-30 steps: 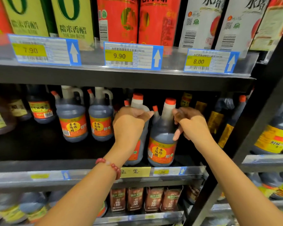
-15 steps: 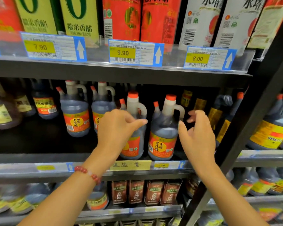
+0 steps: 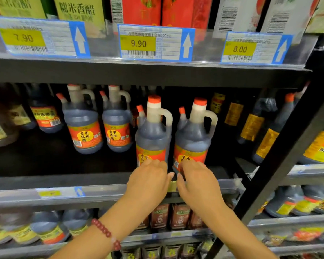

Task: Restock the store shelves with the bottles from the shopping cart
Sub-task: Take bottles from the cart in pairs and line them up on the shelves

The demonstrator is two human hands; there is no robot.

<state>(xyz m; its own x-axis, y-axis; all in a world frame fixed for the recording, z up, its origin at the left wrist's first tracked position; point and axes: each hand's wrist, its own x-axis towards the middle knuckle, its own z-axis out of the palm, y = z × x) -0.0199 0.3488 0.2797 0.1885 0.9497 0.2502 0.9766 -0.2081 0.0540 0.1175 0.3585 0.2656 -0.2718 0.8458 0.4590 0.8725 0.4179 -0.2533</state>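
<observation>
Dark shelving unit, middle shelf [image 3: 60,180]: vinegar bottles with two hands at the front row.
Upper shelf edge carries three price tags, the centre one [image 3: 156,43] reading 9.90. Two handled vinegar bottles with red caps stand upright side by side at the shelf front, left bottle [image 3: 152,135] and right bottle [image 3: 194,139]. Left hand [image 3: 149,181] and right hand [image 3: 195,182] lie against their lower labels, fingers loosely curved; grip cannot be told. Red bead bracelet [image 3: 106,232] on left wrist.
</observation>
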